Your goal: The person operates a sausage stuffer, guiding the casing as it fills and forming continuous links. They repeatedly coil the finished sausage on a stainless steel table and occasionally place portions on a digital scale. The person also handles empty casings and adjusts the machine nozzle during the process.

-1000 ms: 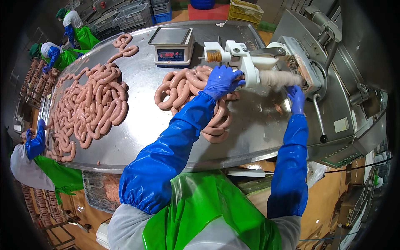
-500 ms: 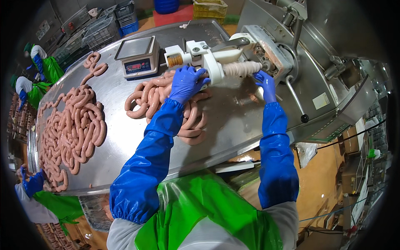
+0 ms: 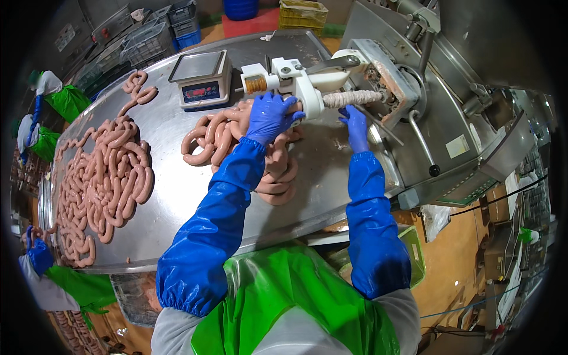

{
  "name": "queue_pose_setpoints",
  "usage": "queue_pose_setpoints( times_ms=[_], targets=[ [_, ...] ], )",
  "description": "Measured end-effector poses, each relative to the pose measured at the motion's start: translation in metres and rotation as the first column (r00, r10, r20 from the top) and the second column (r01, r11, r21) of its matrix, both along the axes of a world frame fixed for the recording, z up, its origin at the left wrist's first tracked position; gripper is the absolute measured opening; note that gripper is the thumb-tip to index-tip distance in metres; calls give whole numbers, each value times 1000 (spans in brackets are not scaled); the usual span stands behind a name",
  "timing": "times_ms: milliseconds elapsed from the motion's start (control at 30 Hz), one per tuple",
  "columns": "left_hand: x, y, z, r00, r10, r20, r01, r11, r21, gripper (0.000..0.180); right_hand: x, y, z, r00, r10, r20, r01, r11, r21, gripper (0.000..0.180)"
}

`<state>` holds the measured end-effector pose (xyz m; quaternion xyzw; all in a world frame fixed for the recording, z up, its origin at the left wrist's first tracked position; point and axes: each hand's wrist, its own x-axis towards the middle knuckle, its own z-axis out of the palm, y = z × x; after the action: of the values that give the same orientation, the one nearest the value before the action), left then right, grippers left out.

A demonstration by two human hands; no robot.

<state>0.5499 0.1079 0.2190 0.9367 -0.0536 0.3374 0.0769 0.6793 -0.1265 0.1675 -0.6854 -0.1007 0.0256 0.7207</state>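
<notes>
My left hand (image 3: 271, 120), in a blue glove, is closed round a pink sausage at the outlet of the white linking head (image 3: 310, 94) of a sausage-filling machine. Below and beside it lies a heap of linked sausages (image 3: 220, 139) on the steel table. A whitish gathered casing (image 3: 355, 99) sits bunched on the filling tube to the right of the head. Just under that casing is my gloved right hand (image 3: 357, 129), its fingers apart and bent, holding nothing that I can see. Whether its fingertips touch the casing is unclear.
A digital scale (image 3: 201, 80) stands behind the sausages. Another large sausage pile (image 3: 103, 177) covers the table's left side. A lever with a black knob (image 3: 434, 170) hangs at the machine's right. Co-workers in green aprons (image 3: 66, 103) stand along the left edge.
My right hand has moved left along the tube, from the casing's machine end toward the linking head. The bunched casing looks thinner. My left hand stays at the outlet.
</notes>
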Motion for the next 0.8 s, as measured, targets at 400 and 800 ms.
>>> queue_pose_setpoints(
  times_ms=[400,800],
  targets=[
    [-3,1,3,1000,-14,-7,14,999,-37,35,-5,8,-13,999,36,-36,-36,999,-1,38],
    [-1,-2,3,1000,4,11,-3,996,-85,32,-35,57,-16,769,612,-182,-418,699,580,39]
  ],
)
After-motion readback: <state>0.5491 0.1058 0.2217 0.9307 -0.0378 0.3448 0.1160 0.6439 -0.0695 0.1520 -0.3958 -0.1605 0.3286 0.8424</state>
